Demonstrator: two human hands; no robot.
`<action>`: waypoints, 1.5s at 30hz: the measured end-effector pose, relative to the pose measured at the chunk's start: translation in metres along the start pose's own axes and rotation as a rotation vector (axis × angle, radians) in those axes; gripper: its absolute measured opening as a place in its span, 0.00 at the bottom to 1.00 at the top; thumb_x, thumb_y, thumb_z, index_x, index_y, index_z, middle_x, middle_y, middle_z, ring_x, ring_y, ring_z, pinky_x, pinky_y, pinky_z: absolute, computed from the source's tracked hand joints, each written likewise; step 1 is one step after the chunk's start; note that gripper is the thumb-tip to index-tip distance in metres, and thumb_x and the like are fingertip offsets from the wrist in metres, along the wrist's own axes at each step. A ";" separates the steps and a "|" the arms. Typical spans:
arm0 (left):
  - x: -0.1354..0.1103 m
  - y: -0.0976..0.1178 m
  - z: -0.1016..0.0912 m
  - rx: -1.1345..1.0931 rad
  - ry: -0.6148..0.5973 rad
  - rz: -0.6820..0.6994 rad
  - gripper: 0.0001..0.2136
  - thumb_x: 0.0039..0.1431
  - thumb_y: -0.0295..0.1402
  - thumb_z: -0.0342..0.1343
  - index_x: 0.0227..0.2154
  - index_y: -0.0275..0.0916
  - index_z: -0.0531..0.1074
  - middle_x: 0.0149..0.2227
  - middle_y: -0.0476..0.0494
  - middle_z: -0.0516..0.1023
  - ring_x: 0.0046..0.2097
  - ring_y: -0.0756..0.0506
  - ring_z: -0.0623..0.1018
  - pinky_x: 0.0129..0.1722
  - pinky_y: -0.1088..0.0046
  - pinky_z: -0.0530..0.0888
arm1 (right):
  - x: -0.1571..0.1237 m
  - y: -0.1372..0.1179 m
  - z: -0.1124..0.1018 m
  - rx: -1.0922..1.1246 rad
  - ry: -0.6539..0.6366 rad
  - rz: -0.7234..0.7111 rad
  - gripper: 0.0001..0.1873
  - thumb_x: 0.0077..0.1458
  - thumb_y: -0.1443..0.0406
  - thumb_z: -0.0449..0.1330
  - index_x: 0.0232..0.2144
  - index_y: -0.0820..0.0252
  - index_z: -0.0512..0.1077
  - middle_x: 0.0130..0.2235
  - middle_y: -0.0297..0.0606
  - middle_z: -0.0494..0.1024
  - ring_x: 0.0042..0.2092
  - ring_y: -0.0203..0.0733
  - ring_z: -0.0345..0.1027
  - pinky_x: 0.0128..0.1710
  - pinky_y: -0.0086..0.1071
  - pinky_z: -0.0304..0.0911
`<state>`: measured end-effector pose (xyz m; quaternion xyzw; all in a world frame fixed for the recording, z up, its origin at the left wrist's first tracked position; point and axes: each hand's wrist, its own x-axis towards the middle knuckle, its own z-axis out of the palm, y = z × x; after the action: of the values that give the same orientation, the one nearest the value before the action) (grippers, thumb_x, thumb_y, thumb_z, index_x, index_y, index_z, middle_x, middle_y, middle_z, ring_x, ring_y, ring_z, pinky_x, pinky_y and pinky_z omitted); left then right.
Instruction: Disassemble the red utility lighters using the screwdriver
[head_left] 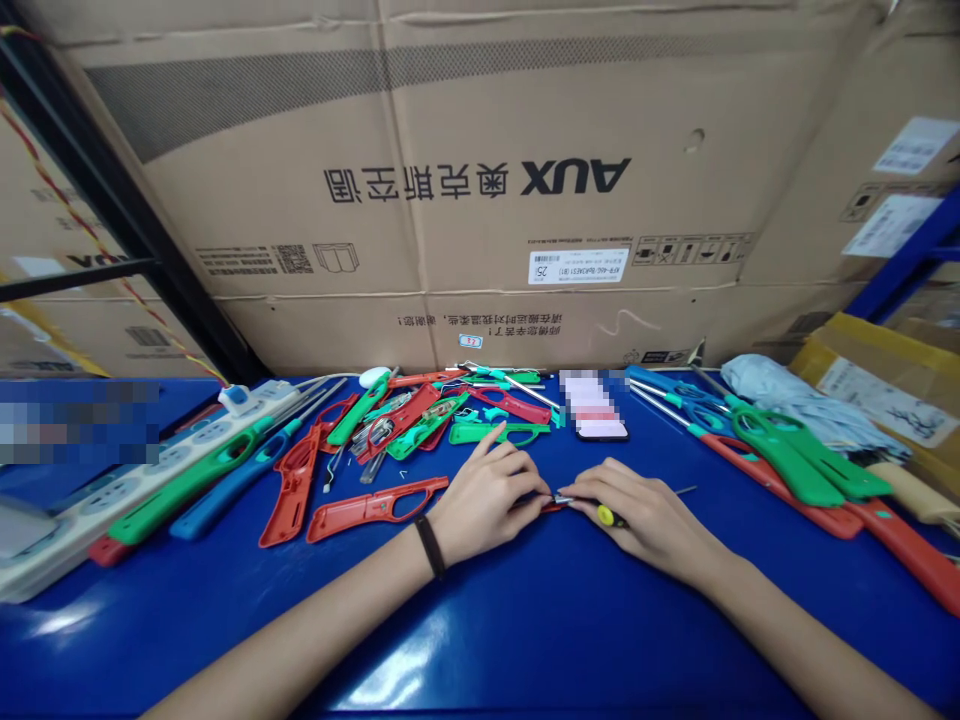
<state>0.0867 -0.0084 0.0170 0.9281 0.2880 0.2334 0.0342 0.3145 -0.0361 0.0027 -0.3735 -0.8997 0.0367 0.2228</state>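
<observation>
My left hand (495, 497), with a dark band on its wrist, pinches a small red and metal piece (556, 503) low over the blue table. From the other side, the fingertips of my right hand (634, 510) close on the same piece. A tool with a yellow-and-black handle (609, 516), probably a screwdriver, is tucked in the right palm; a thin rod (686, 490) shows beyond that hand. Much of the piece is hidden by fingers. Nearby lie an open red lighter shell half (375, 507) and a green shell half (499, 433).
Loose lighter parts (405, 420) are heaped behind my hands, with a phone (592, 405) beside them. Whole lighters lie on a power strip (172, 465) at left; more long lighters (810, 460) pile at right. A large carton (450, 240) walls off the back.
</observation>
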 end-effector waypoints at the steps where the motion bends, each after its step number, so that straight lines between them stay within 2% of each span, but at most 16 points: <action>1: 0.000 0.000 0.000 0.000 0.005 0.006 0.06 0.61 0.33 0.51 0.35 0.42 0.74 0.33 0.51 0.74 0.40 0.48 0.72 0.62 0.52 0.49 | 0.000 0.000 0.000 -0.003 0.007 -0.005 0.13 0.62 0.66 0.50 0.46 0.56 0.69 0.40 0.38 0.75 0.41 0.40 0.67 0.34 0.31 0.66; 7: 0.000 -0.003 -0.003 0.035 0.003 0.087 0.07 0.62 0.33 0.51 0.34 0.42 0.74 0.34 0.51 0.74 0.40 0.48 0.73 0.63 0.49 0.42 | 0.001 -0.004 -0.001 0.006 0.015 -0.018 0.13 0.62 0.67 0.49 0.46 0.56 0.69 0.39 0.38 0.75 0.41 0.39 0.67 0.34 0.31 0.67; 17: -0.001 -0.002 -0.002 -0.056 -0.022 0.008 0.06 0.60 0.31 0.51 0.33 0.41 0.73 0.33 0.50 0.75 0.41 0.48 0.73 0.63 0.49 0.41 | 0.002 -0.003 0.002 0.005 0.037 -0.067 0.13 0.62 0.69 0.49 0.47 0.58 0.67 0.39 0.40 0.75 0.40 0.41 0.66 0.35 0.33 0.66; 26: 0.002 -0.005 0.002 -0.173 -0.042 -0.096 0.04 0.56 0.31 0.55 0.29 0.41 0.74 0.35 0.50 0.74 0.41 0.47 0.72 0.61 0.51 0.48 | 0.003 -0.004 0.004 -0.028 0.031 -0.058 0.12 0.62 0.67 0.48 0.46 0.57 0.68 0.39 0.40 0.74 0.40 0.41 0.66 0.34 0.32 0.66; 30: 0.000 -0.008 0.000 -0.164 -0.033 -0.083 0.05 0.58 0.33 0.54 0.30 0.42 0.75 0.36 0.50 0.74 0.42 0.48 0.72 0.60 0.53 0.50 | 0.004 -0.005 0.004 -0.002 0.025 -0.041 0.13 0.62 0.66 0.48 0.47 0.56 0.68 0.40 0.40 0.75 0.41 0.41 0.66 0.35 0.33 0.67; 33: -0.003 -0.010 -0.005 -0.174 -0.029 -0.069 0.06 0.60 0.35 0.54 0.34 0.44 0.76 0.39 0.49 0.74 0.44 0.47 0.72 0.59 0.55 0.54 | 0.005 -0.006 0.003 0.006 0.027 -0.033 0.14 0.62 0.66 0.49 0.48 0.56 0.68 0.40 0.40 0.75 0.41 0.41 0.67 0.35 0.33 0.67; 41: -0.003 -0.009 -0.010 -0.118 -0.062 -0.024 0.09 0.54 0.39 0.60 0.37 0.44 0.76 0.40 0.48 0.76 0.46 0.44 0.72 0.59 0.52 0.54 | 0.006 -0.005 0.004 -0.001 0.048 -0.024 0.14 0.62 0.67 0.49 0.48 0.55 0.68 0.40 0.39 0.76 0.41 0.41 0.68 0.35 0.33 0.68; 43: -0.005 -0.011 -0.010 -0.098 -0.087 -0.035 0.12 0.52 0.40 0.61 0.39 0.43 0.75 0.41 0.47 0.76 0.46 0.44 0.72 0.57 0.55 0.59 | 0.006 -0.004 0.004 0.002 0.046 -0.017 0.14 0.62 0.67 0.50 0.49 0.55 0.68 0.40 0.39 0.76 0.41 0.40 0.68 0.36 0.33 0.68; 45: -0.007 -0.012 -0.010 -0.108 -0.118 -0.056 0.12 0.54 0.38 0.60 0.41 0.42 0.75 0.41 0.47 0.76 0.44 0.45 0.73 0.51 0.62 0.66 | 0.007 -0.003 0.005 0.005 0.038 -0.017 0.14 0.62 0.67 0.50 0.49 0.55 0.67 0.41 0.39 0.76 0.41 0.40 0.68 0.36 0.33 0.67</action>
<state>0.0712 -0.0028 0.0204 0.9287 0.2982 0.1926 0.1075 0.3058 -0.0331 0.0014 -0.3661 -0.8983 0.0301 0.2411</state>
